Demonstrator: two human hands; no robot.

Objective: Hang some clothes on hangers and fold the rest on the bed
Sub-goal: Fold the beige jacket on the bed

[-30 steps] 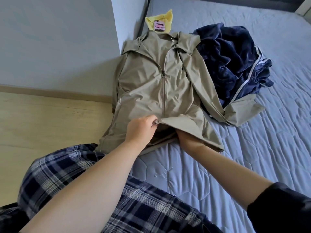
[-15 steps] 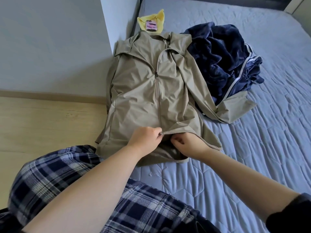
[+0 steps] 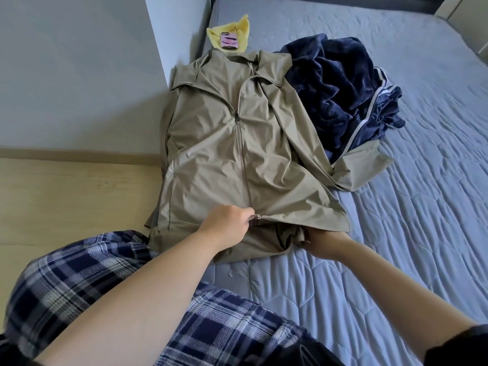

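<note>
The khaki jacket (image 3: 237, 143) lies flat on its back along the left edge of the bed (image 3: 396, 233), collar away from me and hem toward me. Both my hands are at the hem. My left hand (image 3: 227, 225) is curled at the bottom of the front zip, fingertips pinched right against the metal zip pull (image 3: 257, 216). My right hand (image 3: 324, 244) is a little apart from it, low and to the right, gripping a bunched bit of the jacket's lower edge. The front panel on that side is lifted into a flap that hides some of the fingers. The hands don't touch; the open bottom of the jacket lies between them.

The zip is closed up the middle of the chest. One sleeve runs out to the right, its end touching a heap of navy clothes (image 3: 335, 83) — plush fabric and something with white stripes — piled just beside the jacket's shoulder. Beyond the collar a phone (image 3: 229, 40) in a pink case lies on a yellow cloth (image 3: 243, 27). My plaid trousers (image 3: 79, 273) fill the near corner, over the wooden floor (image 3: 66, 194).
</note>
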